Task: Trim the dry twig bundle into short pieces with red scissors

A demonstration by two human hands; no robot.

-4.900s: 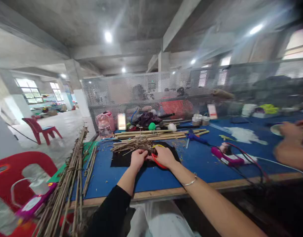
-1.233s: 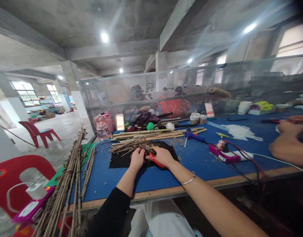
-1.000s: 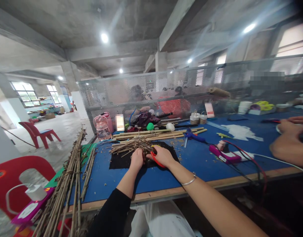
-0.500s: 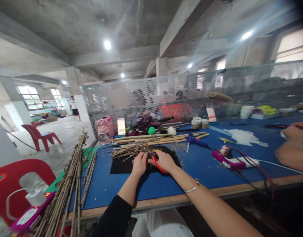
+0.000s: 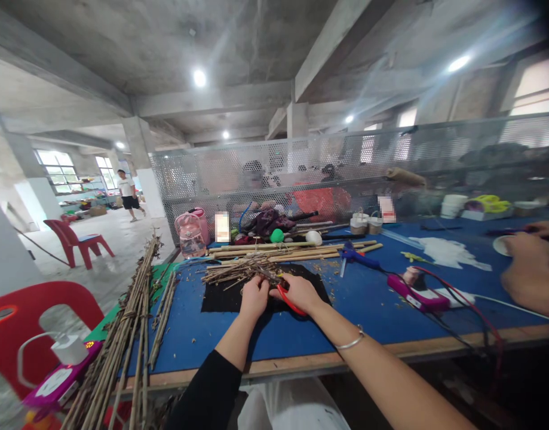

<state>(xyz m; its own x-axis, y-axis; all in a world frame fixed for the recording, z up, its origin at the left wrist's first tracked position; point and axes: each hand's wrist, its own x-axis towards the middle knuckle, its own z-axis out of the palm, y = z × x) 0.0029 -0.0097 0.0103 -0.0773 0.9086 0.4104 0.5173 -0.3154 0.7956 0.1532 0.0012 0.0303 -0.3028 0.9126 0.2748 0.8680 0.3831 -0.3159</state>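
Over the black cloth (image 5: pixel 218 298) on the blue table, my right hand (image 5: pixel 298 292) is wrapped around red-and-yellow-handled pruning shears (image 5: pixel 291 301). Their dark blades point up and left, toward my left hand. My left hand (image 5: pixel 255 297) is closed in a pinch just left of the blades, on a twig mostly hidden by the fingers. Beyond both hands lies a loose pile of thin dry twigs (image 5: pixel 233 270), partly on the cloth, with small chips scattered around it.
Long sticks (image 5: pixel 126 322) lean over the table's left edge. Thicker poles (image 5: pixel 292 253) lie behind the twigs. To the right are a blue glue gun (image 5: pixel 359 257) and a purple power strip (image 5: pixel 417 294) with cables. A co-worker's hands (image 5: pixel 531 263) are at far right.
My hands stay at the same place over the cloth, with small shifts of the left fingers and shears. A person has come into view walking at the far left. The camera view has shifted slightly.
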